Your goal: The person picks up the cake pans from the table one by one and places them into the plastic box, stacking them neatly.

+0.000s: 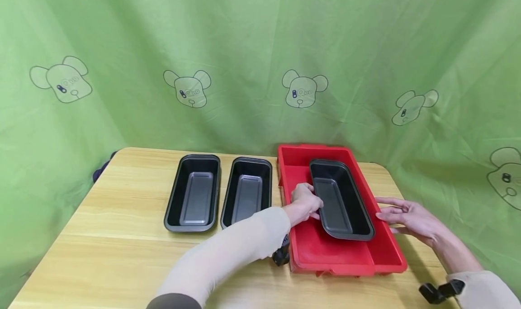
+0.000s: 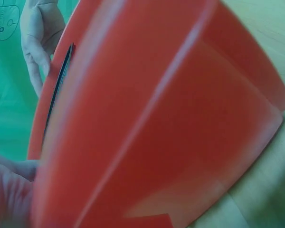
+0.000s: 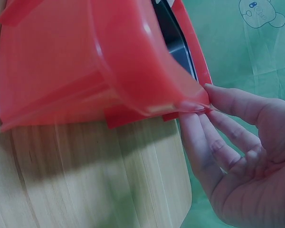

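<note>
Before green cloth (image 1: 240, 128), a wooden table (image 1: 130, 200) bears a red tray (image 1: 313, 248).

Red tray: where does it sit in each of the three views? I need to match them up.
Head: the red tray is right of centre, on the wooden table.
Left wrist: the red tray fills the middle, seen close up from outside.
Right wrist: the red tray takes up the upper left.
Shared landmark: the right hand, at right in the head view, upper left in left wrist, lower right in right wrist.
</note>
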Available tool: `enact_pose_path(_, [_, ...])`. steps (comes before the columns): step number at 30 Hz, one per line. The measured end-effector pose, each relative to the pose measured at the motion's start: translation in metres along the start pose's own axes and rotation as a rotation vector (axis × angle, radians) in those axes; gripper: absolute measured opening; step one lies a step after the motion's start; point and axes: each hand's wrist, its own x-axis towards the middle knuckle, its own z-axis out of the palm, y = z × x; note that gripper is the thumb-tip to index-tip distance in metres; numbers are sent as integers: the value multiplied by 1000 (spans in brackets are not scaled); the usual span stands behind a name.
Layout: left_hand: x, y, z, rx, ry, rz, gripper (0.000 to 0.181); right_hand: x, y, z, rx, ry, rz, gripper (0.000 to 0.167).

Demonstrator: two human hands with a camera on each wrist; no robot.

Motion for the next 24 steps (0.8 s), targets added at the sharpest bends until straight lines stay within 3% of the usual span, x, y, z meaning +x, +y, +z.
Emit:
enact_pose_path(14, [-1,-12,3,20,4,-2,45,0,0,1,-7,7,-3,36])
enact_pose_path(24, [-4,-7,1,42,21,8,49,-2,-2,2,-11,9,-3,36])
